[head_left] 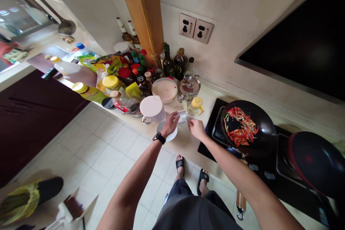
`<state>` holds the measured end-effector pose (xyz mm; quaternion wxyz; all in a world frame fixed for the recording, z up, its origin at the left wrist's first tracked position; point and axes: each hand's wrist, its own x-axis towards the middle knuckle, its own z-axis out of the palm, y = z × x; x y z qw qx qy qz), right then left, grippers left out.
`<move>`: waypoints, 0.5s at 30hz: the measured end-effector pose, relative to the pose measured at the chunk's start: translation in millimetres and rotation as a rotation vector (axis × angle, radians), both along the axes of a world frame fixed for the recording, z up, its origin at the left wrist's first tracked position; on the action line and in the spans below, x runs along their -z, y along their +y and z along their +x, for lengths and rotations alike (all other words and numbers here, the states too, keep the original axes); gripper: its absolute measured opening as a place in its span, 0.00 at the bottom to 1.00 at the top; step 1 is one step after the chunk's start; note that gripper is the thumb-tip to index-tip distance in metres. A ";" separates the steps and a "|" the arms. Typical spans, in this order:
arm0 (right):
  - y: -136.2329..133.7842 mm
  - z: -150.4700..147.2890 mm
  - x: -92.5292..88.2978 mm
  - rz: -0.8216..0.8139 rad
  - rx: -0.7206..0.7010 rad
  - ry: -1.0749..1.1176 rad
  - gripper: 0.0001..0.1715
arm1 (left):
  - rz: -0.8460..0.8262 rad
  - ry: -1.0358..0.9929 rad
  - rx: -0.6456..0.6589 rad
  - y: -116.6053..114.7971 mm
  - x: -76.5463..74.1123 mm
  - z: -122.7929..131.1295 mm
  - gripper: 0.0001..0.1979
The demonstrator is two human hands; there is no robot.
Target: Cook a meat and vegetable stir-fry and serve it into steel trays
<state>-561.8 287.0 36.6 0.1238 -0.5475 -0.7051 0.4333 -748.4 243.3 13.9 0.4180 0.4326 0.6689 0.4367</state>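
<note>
A small white container (182,116), perhaps a seasoning box, sits between my hands above the counter. My left hand (170,123), with a dark watch on its wrist, has its fingers closed on the container's left edge. My right hand (197,128) is closed in a pinch at the container's right edge; what lies between those fingers is too small to make out. Under my left hand is a white bowl (171,136), partly covered by it. A white lidded jug (152,109) stands to the left, and a glass jar with a yellow lid (197,105) stands just behind my right hand.
On the right a black wok (265,125) with shredded red and green vegetables (240,126) sits on the stove (269,161), beside a second pan (315,161). Behind are a glass pot (190,87), a round tub (165,90) and several bottles (168,63). Seasoning jars crowd the left counter.
</note>
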 end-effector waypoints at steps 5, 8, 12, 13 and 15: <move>2.9 4.5 2.8 -0.174 0.182 0.150 0.17 | 0.003 0.046 0.021 0.2 0.5 -0.2 0.17; 5.1 4.0 1.6 -0.282 0.281 0.234 0.15 | -0.017 0.060 0.021 0.6 -2.1 0.2 0.17; 2.8 6.5 -10.7 -0.381 0.352 0.328 0.14 | -0.054 0.049 0.023 0.4 -7.4 -0.3 0.16; 0.7 10.4 -16.3 -0.398 0.366 0.348 0.14 | -0.062 0.045 0.022 0.1 -8.7 -0.4 0.16; -5.6 24.9 -30.5 -0.444 0.395 0.414 0.15 | -0.073 0.036 0.013 -0.8 -11.2 -0.4 0.15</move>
